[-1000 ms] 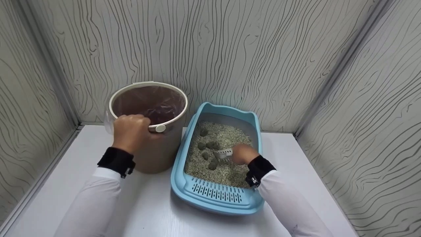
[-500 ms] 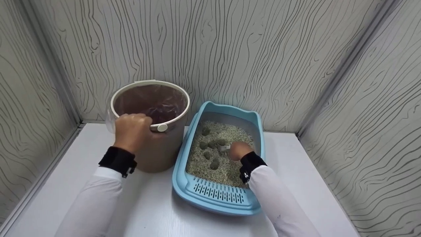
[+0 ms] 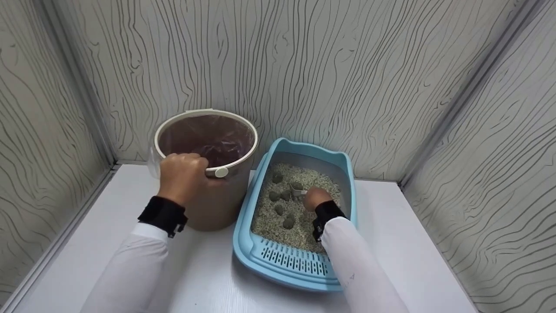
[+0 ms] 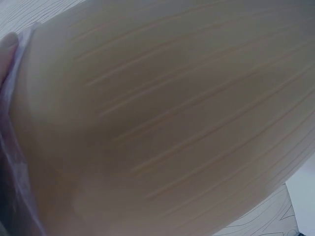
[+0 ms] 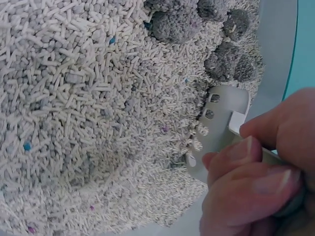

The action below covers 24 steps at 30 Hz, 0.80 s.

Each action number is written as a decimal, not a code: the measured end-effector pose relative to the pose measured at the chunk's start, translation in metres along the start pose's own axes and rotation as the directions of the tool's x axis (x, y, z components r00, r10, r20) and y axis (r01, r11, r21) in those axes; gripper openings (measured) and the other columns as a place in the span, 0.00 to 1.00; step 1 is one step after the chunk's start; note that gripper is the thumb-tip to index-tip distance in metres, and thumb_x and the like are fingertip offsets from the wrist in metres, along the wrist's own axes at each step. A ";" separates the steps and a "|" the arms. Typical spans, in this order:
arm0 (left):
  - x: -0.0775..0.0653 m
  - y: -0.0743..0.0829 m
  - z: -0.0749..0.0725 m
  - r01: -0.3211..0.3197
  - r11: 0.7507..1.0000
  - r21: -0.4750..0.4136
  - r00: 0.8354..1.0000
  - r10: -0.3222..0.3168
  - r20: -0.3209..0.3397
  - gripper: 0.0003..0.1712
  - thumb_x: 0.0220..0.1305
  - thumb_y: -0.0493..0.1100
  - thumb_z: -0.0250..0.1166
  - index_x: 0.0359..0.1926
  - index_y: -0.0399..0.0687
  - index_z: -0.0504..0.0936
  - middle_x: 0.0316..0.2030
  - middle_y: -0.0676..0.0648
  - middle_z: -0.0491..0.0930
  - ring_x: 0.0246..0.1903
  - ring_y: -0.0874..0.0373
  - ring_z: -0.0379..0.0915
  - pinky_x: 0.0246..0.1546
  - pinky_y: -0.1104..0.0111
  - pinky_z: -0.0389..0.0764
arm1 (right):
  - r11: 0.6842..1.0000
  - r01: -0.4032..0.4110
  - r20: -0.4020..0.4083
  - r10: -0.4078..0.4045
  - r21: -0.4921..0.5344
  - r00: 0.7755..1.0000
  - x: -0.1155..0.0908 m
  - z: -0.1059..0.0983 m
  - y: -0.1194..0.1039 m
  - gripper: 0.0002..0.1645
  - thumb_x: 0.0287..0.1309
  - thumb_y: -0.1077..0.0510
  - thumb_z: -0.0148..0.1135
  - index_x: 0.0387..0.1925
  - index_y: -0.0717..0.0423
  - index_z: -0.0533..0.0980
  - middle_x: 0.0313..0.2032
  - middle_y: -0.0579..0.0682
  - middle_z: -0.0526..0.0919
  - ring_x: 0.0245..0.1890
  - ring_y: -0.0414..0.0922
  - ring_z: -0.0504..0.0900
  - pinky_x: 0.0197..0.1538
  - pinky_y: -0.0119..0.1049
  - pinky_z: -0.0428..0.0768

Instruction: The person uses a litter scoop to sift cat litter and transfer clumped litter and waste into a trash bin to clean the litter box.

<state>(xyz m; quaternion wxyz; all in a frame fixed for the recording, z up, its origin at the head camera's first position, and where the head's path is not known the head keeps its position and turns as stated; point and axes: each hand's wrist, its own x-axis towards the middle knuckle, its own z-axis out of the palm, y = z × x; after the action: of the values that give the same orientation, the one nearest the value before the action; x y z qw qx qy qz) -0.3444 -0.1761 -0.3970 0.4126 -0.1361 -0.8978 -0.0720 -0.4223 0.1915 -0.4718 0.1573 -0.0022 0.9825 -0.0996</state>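
Note:
My left hand (image 3: 182, 178) grips the near rim of a brown trash bin (image 3: 213, 204) lined with a clear plastic bag (image 3: 221, 148). In the left wrist view, the ribbed bin wall (image 4: 172, 118) fills most of the picture, with a fingertip (image 4: 7, 46) at the bag's edge. With curled fingers my right hand (image 5: 251, 191) holds the handle of a pale slotted litter scoop (image 5: 224, 105). The scoop's blade is low in the cat litter (image 5: 108, 98), right by dark round clumps (image 5: 172, 24). Several clumps (image 3: 288, 222) lie left of and nearer than the scoop.
The blue litter box (image 3: 243, 243) stands on a white table (image 3: 208, 278), close to the bin's right side. Its front ledge is slotted. Wood-grain patterned walls (image 3: 312, 78) enclose the back and both sides.
My right hand has moved the scoop toward the back of the box, to a clump there. My left hand keeps its grip on the bin. The whole head view has shifted slightly.

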 end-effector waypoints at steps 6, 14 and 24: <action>-0.001 0.006 0.001 -0.004 1.000 0.003 1.000 0.004 -0.004 0.42 0.29 0.81 0.79 0.11 0.50 0.73 0.13 0.48 0.76 0.17 0.43 0.76 0.24 0.53 0.73 | 1.000 -0.012 -0.054 0.013 0.017 0.998 0.002 0.003 0.007 0.24 0.70 0.67 0.53 0.15 0.51 0.71 0.21 0.48 0.71 0.21 0.42 0.59 0.28 0.37 0.61; 0.001 0.006 -0.001 -0.011 1.000 -0.006 1.000 0.011 -0.018 0.41 0.31 0.80 0.79 0.11 0.50 0.75 0.13 0.48 0.76 0.16 0.43 0.75 0.22 0.53 0.70 | 0.997 0.068 -0.109 -0.072 -0.035 0.991 0.000 0.006 0.017 0.23 0.71 0.67 0.51 0.17 0.54 0.70 0.22 0.49 0.69 0.23 0.44 0.63 0.32 0.38 0.64; 0.000 -0.004 0.000 -0.029 1.000 0.011 0.999 0.029 -0.034 0.40 0.30 0.78 0.80 0.11 0.49 0.75 0.13 0.47 0.77 0.15 0.43 0.73 0.20 0.52 0.68 | 0.989 0.149 -0.093 -0.150 -0.019 0.984 -0.020 -0.021 0.017 0.26 0.78 0.60 0.47 0.18 0.50 0.65 0.21 0.47 0.63 0.22 0.43 0.61 0.33 0.38 0.63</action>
<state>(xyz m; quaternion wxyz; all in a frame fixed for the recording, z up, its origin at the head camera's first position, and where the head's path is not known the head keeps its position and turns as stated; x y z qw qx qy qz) -0.3462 -0.1796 -0.3971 0.4295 -0.1459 -0.8889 -0.0638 -0.4089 0.2130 -0.4494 0.1030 -0.0721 0.9865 -0.1050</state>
